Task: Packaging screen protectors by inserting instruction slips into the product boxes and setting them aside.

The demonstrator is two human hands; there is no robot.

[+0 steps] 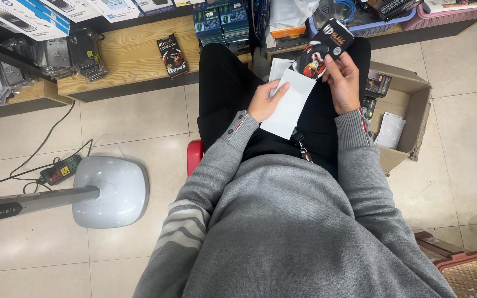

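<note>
Grey-sweatered arms fill the bottom of the view, reaching over black-trousered legs on a red stool point(194, 155). On the tiled floor point(139, 118) at the left stands a pale grey fan base point(111, 190), a power strip point(61, 170) just beside it. A cardboard box point(409, 105) sits open by the right leg. Over the lap, the left hand point(266, 99) pinches a white envelope point(289, 105) between thumb and fingers, while the right hand point(342, 80) grips a black printed packet point(321, 48), touching the envelope's top edge.
</note>
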